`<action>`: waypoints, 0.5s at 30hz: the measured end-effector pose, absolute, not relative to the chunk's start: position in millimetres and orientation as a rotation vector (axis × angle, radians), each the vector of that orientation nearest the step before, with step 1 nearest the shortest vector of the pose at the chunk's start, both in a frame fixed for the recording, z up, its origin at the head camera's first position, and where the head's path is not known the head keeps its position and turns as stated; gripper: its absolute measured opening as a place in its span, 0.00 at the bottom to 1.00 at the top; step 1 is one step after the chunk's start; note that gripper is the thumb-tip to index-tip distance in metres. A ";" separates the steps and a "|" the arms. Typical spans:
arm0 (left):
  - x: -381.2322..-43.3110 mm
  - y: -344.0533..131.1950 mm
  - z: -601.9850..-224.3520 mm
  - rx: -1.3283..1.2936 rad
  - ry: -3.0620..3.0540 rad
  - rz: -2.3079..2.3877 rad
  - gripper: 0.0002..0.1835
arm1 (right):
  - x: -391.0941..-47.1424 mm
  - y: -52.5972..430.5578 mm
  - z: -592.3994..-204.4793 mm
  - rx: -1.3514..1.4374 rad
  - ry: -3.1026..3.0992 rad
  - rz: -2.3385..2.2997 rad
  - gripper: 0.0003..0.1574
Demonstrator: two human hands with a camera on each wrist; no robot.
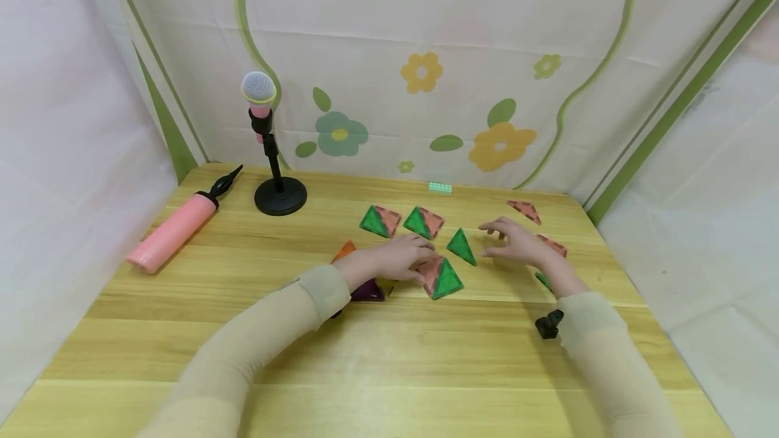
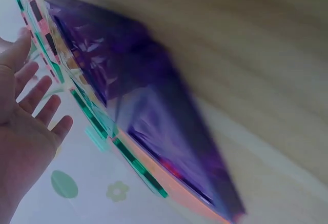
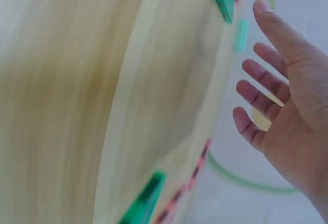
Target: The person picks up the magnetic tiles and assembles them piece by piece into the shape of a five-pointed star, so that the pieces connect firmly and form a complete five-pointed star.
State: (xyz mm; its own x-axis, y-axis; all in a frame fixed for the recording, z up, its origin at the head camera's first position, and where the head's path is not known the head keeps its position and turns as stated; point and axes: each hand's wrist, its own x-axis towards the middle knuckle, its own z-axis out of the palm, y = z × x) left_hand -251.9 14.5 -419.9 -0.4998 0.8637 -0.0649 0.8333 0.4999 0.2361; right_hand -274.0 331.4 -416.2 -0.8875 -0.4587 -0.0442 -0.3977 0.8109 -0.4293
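Observation:
My left hand [image 1: 398, 259] reaches over the tiles with loosely bent fingers, its fingertips overlapping a red triangle tile [image 1: 429, 272] paired with a green triangle tile [image 1: 447, 281]. Partly hidden under that wrist are a purple triangle tile [image 1: 368, 290] and an orange one [image 1: 345, 250]. The left wrist view has the purple tile [image 2: 102, 49] close up and the palm with nothing in it. A lone green triangle tile [image 1: 462, 247] lies between the hands. Beside it my right hand [image 1: 514, 242] hovers, fingers apart and palm bare in the right wrist view.
Two red-and-green tile pairs [image 1: 380, 221] lie behind the left hand. Red tiles [image 1: 525, 210] and a green one lie around the right forearm. A small mint brick [image 1: 440, 188] sits at the back. Leftward are a microphone stand [image 1: 280, 196] and a pink hand pump [image 1: 174, 232].

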 end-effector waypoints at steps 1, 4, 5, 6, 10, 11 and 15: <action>-253.7 18.1 -420.0 1.457 2.571 0.244 0.33 | -271.7 337.8 -414.4 -0.687 2.846 -0.630 0.39; -259.1 29.1 -421.9 1.439 2.589 0.216 0.36 | -264.9 357.5 -411.8 -0.673 2.864 -0.621 0.38; -260.8 32.4 -423.1 1.429 2.589 0.207 0.36 | -262.7 364.0 -411.1 -0.665 2.867 -0.618 0.38; -262.4 35.7 -424.4 1.418 2.591 0.199 0.36 | -260.6 370.3 -410.6 -0.664 2.872 -0.613 0.38; -268.0 46.1 -430.0 1.373 2.585 0.154 0.37 | -251.2 393.0 -408.8 -0.686 2.882 -0.587 0.35; -269.0 47.9 -430.8 1.364 2.581 0.141 0.37 | -248.8 398.1 -408.3 -0.699 2.886 -0.568 0.34; -271.9 52.2 -432.2 1.349 2.568 0.090 0.37 | -237.2 414.0 -403.8 -0.687 2.895 -0.513 0.30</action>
